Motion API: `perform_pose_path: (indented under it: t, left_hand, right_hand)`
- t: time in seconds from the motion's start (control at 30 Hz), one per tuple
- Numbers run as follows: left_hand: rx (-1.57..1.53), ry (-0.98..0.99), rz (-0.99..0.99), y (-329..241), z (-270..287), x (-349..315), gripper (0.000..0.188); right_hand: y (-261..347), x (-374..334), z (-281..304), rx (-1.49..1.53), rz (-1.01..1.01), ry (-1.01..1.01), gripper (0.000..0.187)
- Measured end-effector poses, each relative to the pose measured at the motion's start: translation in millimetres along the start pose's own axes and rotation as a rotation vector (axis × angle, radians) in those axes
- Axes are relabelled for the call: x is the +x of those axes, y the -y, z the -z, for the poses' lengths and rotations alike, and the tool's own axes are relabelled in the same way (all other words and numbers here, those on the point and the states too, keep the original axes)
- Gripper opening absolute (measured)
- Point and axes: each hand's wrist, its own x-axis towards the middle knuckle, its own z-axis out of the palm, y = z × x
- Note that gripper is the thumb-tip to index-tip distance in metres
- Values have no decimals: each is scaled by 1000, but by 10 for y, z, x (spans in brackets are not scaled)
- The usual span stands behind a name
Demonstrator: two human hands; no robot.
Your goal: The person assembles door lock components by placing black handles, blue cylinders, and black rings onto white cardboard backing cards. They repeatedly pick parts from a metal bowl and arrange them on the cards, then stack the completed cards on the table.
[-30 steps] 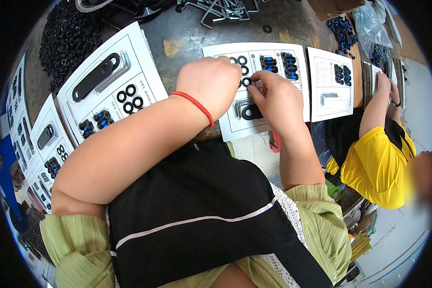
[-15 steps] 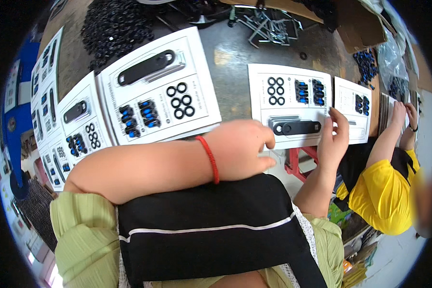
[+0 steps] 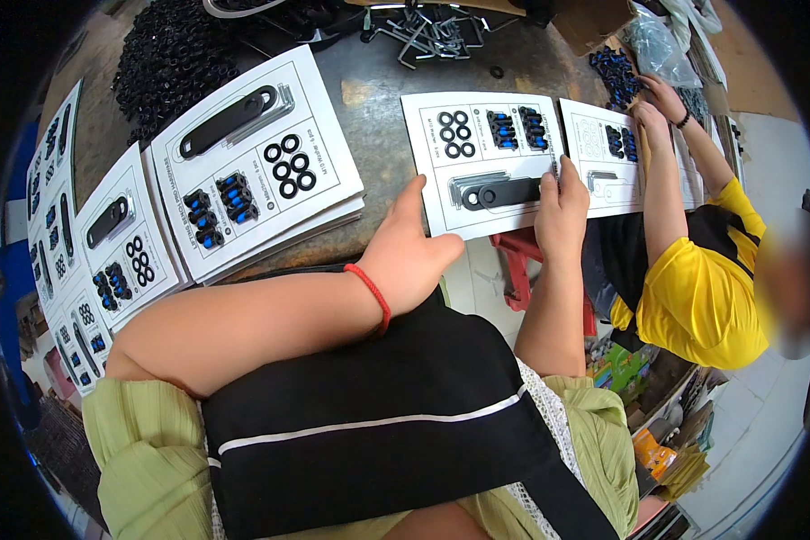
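Observation:
A white card (image 3: 504, 157) with black washers, blue-tipped bolts, a black handle-like bar and hex keys lies before me. My left hand (image 3: 409, 243) is at its near left corner, thumb and forefinger spread apart, forefinger against or very close to the left edge. On the card's right edge sits my right hand (image 3: 562, 211), thumb and fingers close together beside the black bar (image 3: 510, 193). What lies under those fingers is hidden. To the left, a similar filled card (image 3: 324, 108) rests on top of a stack.
More filled cards (image 3: 139, 189) overlap at far left. Beyond lie a pile of black washers (image 3: 166, 76), loose hex keys (image 3: 427, 36) and blue-tipped bolts (image 3: 614, 76). At right, a co-worker in a yellow top (image 3: 702, 279) reaches over another card (image 3: 603, 171). A red stool (image 3: 516, 270) stands below the table.
The whole view has shifted. My left hand has moved to the card's left edge with its forefinger straightened; my right hand has closed in on its right edge. The co-worker's hands have reached toward the bolts.

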Motion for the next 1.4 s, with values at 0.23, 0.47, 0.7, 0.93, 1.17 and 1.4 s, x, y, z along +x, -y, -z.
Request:
perform_pose_path:
  t: [0.23,0.47,0.7,0.93,1.17,1.4]
  left_hand:
    - [-285,-27,27,-15,-102,13,85]
    - [-656,65,-23,0,6,84,55]
    - [-615,-61,181,-38,82,40,39]
    - [-606,-58,234,-10,155,38,31]
    - [-621,84,163,39,221,44,31]
    - [-795,292,-15,-238,473,-191,45]
  right_hand:
    - [37,-40,-106,11,-18,-68,44]
    - [116,111,50,370,-295,-32,43]
    - [48,219,102,385,-467,75,46]
    - [88,163,120,427,-512,49,44]
    - [153,154,213,447,-508,16,36]
    - [-44,235,475,438,-407,5,37]
